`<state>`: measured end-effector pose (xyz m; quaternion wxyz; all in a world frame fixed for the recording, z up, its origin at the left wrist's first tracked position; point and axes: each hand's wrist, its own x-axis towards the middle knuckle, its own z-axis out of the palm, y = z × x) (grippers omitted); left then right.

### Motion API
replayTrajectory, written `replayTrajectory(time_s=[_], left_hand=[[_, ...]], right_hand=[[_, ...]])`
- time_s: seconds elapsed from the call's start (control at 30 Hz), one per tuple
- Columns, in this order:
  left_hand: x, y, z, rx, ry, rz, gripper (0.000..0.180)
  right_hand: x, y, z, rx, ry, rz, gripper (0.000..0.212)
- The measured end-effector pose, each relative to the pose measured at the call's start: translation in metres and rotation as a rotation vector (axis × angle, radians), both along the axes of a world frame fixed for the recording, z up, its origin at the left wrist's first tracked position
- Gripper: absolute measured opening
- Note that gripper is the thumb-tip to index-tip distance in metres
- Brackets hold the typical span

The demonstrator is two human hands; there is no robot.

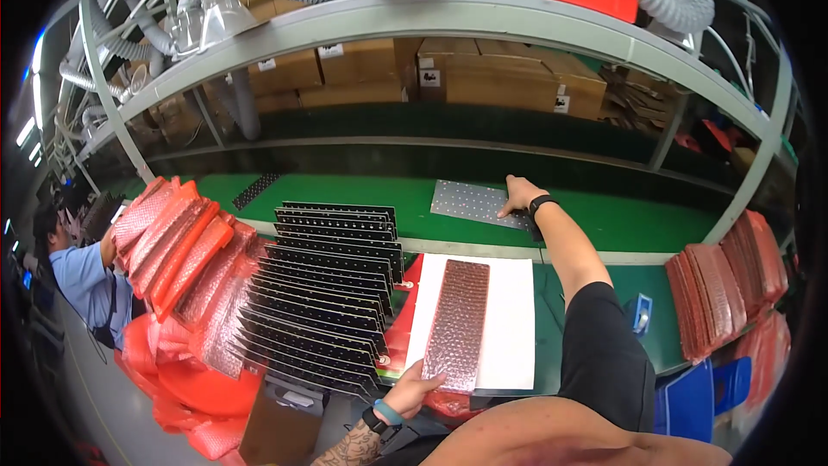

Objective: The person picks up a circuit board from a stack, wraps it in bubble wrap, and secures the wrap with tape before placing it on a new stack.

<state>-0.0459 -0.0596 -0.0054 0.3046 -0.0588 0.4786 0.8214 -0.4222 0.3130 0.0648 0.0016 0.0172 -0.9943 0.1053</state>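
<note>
My left hand pinches the near lower corner of a pink bubble-wrap bag. The bag lies lengthwise on a white sheet and looks flat. Out over the green conveyor belt, my right arm is stretched forward. My right hand grips the right end of a flat grey board dotted with small spots, its thumb at the near side and fingers at the far side. Left of the white sheet, several black boards stand on edge in a row.
Pink bubble-wrap packs pile up on the left and right. A black dotted strip lies on the belt. A blue tape roll sits by my right arm. A metal rail spans overhead. At far left is another person.
</note>
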Motion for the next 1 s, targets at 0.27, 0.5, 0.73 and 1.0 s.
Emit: replayTrajectory(time_s=[0.27,0.5,0.73,1.0], left_hand=[[0.011,-0.006,-0.015,0.050,0.149,-0.071,0.044],[0.009,0.016,-0.041,0.080,0.129,0.073,0.053],[0.015,0.036,-0.027,0.150,0.107,0.086,0.050],[0.025,0.035,-0.033,0.191,0.135,0.208,0.049]], right_hand=[[0.167,-0.053,0.110,0.070,0.417,0.213,0.027],[0.329,-0.080,0.062,-1.371,0.129,-0.036,0.044],[0.354,-0.155,-0.011,-1.494,0.078,-0.242,0.048],[0.361,-0.173,-0.048,-0.960,0.156,-0.221,0.056]])
